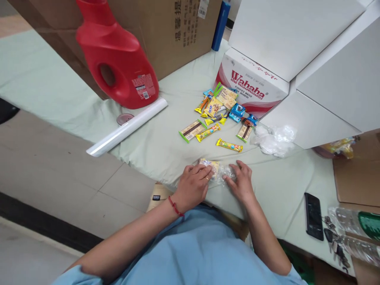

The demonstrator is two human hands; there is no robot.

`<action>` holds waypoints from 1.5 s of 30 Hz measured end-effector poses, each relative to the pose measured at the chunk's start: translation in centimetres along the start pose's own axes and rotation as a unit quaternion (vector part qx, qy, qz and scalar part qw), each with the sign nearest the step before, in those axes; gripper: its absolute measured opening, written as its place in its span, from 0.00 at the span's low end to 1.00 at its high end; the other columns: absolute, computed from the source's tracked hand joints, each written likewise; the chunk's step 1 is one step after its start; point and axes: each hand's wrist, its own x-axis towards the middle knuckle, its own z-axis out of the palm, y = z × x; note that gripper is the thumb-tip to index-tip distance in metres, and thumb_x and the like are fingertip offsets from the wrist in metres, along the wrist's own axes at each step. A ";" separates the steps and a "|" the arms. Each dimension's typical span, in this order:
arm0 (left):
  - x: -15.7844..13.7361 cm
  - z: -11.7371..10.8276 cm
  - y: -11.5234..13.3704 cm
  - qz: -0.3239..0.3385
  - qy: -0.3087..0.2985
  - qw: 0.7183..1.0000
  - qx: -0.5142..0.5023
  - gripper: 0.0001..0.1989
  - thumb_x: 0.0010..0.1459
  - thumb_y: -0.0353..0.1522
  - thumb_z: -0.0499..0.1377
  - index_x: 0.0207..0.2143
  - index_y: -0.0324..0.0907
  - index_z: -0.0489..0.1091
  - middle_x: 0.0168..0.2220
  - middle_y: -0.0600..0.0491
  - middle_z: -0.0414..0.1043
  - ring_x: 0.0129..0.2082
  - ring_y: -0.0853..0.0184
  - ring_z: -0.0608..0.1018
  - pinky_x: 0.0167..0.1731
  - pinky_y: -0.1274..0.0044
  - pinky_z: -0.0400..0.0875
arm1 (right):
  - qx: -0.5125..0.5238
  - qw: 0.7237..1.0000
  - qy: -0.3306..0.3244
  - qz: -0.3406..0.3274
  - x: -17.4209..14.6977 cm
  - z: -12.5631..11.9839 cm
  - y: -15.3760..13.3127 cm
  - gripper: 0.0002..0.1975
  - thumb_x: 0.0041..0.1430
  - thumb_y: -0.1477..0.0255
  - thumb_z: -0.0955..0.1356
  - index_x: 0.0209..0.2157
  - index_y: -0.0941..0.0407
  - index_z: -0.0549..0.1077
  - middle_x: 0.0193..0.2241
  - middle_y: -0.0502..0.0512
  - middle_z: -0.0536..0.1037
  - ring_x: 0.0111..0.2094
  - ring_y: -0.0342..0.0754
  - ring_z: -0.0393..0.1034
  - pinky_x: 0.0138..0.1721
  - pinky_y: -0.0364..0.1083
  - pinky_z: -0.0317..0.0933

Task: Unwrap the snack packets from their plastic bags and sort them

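Near the table's front edge lies a yellow-and-white snack packet (210, 162) with crinkled clear plastic (225, 173) around its right side. My left hand (194, 184) is closed over the packet, its fingers pressing the top. To the right, my right hand (242, 181) has its thumb and fingers apart at the edge of the clear plastic. Just beyond are two yellow snack bars (229, 145) (208, 133) and a green-edged wafer pack (192, 130). Farther back is a pile of mixed wrapped snacks (218, 103).
Crumpled clear bags (276, 139) lie beside a Wahaha carton (252, 83) and white boxes (297, 31). At left are a red detergent jug (121, 55), a white plastic roll (127, 128) and a large cardboard box (166, 31). A phone (314, 216), keys (335, 241) and bottles (350, 219) lie right.
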 end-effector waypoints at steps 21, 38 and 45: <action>-5.3 -1.5 -3.6 0.052 0.104 0.986 -0.117 0.18 0.59 0.24 0.56 0.49 0.47 0.76 0.46 0.49 0.81 0.50 0.59 0.80 0.53 0.63 0.74 | -0.149 0.978 -0.117 -0.081 3.4 3.4 -12.5 0.25 0.62 0.51 0.70 0.48 0.57 0.72 0.43 0.62 0.70 0.47 0.58 0.64 0.44 0.53 0.66; -0.1 -0.1 0.1 -0.301 0.021 0.776 -0.554 0.32 0.62 0.47 0.60 0.62 0.44 0.58 0.61 0.41 0.69 0.57 0.58 0.77 0.50 0.66 0.78 | 0.502 0.834 -0.134 0.186 -0.1 -0.4 -4.6 0.24 0.61 0.52 0.70 0.50 0.54 0.76 0.42 0.56 0.83 0.42 0.53 0.78 0.46 0.51 0.72; 3.6 1.8 2.9 -0.278 -0.073 0.796 -0.532 0.26 0.56 0.48 0.65 0.50 0.44 0.67 0.47 0.49 0.79 0.45 0.60 0.82 0.48 0.66 0.78 | 0.483 0.859 -0.095 0.142 -2.8 -0.3 -3.0 0.25 0.65 0.53 0.68 0.57 0.52 0.73 0.49 0.55 0.81 0.52 0.52 0.75 0.55 0.51 0.68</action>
